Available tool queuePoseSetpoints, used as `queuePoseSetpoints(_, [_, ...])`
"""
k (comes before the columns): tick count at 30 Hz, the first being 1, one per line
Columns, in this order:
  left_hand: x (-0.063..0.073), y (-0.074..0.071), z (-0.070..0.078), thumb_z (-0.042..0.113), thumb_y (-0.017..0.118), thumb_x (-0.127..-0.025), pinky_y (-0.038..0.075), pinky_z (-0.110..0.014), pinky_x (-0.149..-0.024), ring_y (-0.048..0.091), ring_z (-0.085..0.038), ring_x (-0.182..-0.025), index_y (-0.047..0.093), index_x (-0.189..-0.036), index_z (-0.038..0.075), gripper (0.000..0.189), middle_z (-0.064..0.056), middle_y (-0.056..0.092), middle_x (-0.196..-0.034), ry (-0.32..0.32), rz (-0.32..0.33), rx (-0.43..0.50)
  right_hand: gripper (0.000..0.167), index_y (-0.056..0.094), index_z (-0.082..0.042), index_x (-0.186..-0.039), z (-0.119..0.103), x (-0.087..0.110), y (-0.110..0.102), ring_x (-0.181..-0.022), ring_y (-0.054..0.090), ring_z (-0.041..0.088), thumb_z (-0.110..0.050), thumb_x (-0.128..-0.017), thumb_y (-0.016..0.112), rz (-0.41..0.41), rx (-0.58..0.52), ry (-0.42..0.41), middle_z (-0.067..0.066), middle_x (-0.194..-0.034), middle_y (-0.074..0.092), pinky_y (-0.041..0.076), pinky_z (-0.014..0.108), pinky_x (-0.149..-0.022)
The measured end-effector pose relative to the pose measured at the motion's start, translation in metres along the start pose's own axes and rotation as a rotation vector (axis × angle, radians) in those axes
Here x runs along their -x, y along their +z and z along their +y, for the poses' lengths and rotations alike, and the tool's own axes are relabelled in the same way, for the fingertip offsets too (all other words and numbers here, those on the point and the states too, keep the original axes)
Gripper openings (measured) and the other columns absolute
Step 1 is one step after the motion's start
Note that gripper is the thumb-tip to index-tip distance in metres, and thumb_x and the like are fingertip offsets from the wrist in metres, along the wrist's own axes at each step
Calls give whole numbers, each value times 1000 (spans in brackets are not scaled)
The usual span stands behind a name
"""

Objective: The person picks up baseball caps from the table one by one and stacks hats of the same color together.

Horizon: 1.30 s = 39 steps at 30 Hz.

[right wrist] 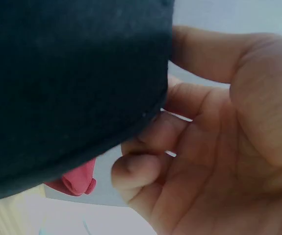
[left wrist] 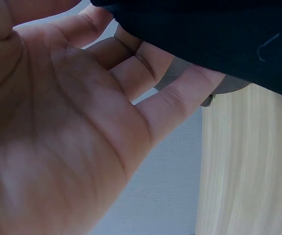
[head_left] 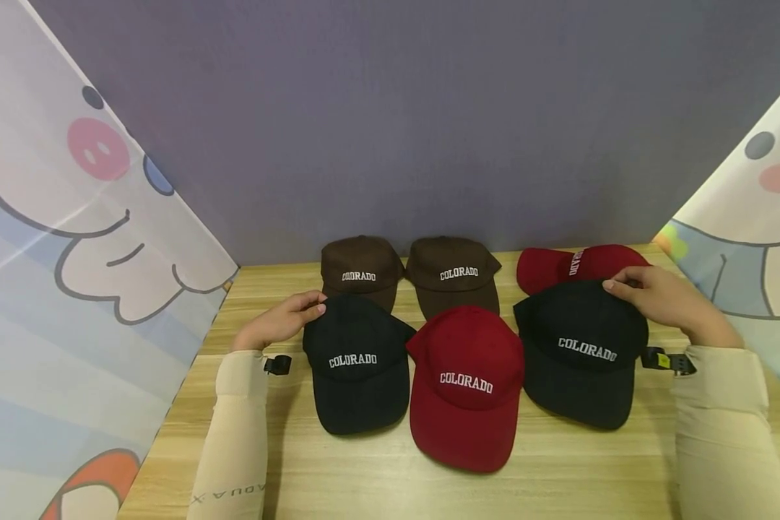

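Note:
Two black caps with white COLORADO lettering lie on either side of a red cap (head_left: pixel 466 426) in the front row. My left hand (head_left: pixel 284 320) pinches the upper left edge of the left black cap (head_left: pixel 360 397); the left wrist view shows its fingertips partly hidden behind the dark cloth (left wrist: pixel 219 39). At the back of the right black cap (head_left: pixel 578 386), my right hand (head_left: pixel 669 296) grips the crown edge between thumb and fingers. In the right wrist view the black cloth (right wrist: pixel 72 73) covers some of the fingertips.
Behind the front row stand two brown caps, one left (head_left: pixel 360 260) and one right (head_left: pixel 451 256). Another red cap (head_left: pixel 546 267) lies sideways at the back right. A grey wall (head_left: pixel 396 130) closes the wooden table's (head_left: pixel 338 484) far edge; cartoon-printed panels flank both sides.

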<state>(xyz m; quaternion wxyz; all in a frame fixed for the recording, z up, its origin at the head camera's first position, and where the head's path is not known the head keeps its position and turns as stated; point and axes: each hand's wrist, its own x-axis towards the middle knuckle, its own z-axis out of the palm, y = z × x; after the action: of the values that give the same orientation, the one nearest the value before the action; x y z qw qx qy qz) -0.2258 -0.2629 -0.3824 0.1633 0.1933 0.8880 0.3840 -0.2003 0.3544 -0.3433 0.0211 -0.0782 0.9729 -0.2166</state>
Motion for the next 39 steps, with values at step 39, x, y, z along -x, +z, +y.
queuePoseSetpoints(39, [-3,2,0,8,45,-109,43,-29,-77,52,-16,-81,61,-105,2,18,-7,54,-90,109,20,62,11,68,-10,-109,-7,29,-19,-82,58,2,-14,-105,58,57,-465,-29,-12,-84,67,44,19,-70])
